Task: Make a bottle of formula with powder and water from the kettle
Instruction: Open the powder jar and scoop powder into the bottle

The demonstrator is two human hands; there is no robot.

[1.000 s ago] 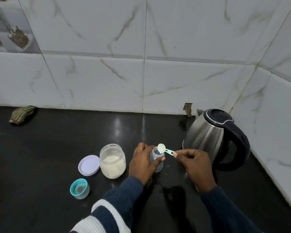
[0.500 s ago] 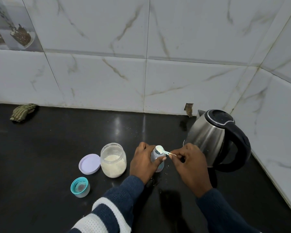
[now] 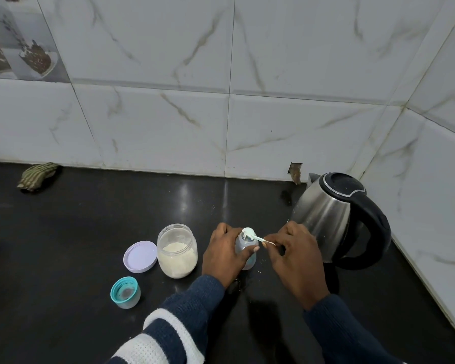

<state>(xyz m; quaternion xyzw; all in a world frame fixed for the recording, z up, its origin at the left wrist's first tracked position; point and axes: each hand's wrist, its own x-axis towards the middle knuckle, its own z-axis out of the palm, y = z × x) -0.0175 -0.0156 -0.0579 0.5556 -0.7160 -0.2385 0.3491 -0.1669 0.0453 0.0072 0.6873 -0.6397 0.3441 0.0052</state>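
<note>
My left hand (image 3: 225,254) is wrapped around the small clear plastic baby bottle (image 3: 244,252), standing upright on the black table (image 3: 90,232) near centre. My right hand (image 3: 293,252) pinches the handle of the little white plastic scoop (image 3: 250,233), bowl right over the bottle mouth, tipping powder in.

Bottle looks light and tippy with a narrow mouth, so grip mid-body and keep the base planted. Scoop is flimsy: hold the handle end, fingertips only.

Clear plastic jar of white powder (image 3: 177,250) sits at 9 o'clock of the bottle, its lilac lid (image 3: 140,256) beyond. Teal bottle cap (image 3: 125,292) is at 8 o'clock. Steel kettle with black handle (image 3: 336,219) is at 3 o'clock, probably heavy: lift by the handle.
</note>
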